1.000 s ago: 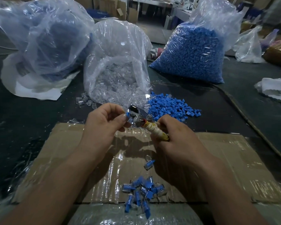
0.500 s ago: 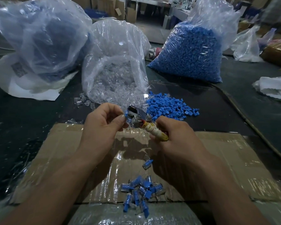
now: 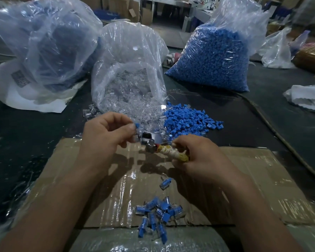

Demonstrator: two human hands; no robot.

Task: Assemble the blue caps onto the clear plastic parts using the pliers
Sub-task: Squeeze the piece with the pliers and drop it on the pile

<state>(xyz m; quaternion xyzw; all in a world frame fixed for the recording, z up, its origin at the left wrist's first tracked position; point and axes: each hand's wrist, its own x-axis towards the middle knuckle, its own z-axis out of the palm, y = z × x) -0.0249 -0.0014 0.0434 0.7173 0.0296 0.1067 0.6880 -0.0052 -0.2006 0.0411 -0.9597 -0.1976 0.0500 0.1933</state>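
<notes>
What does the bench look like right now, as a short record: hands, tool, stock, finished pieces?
left hand: pinches a blue cap at its fingertips
right hand: grips the pliers by the wrapped handle
pliers head: close beside the blue cap; contact unclear
loose caps: pile on the dark table, beyond the hands
clear parts: spilling from the open middle bag
finished pieces: cluster on the cardboard; one lies apart, nearer the right hand
</notes>
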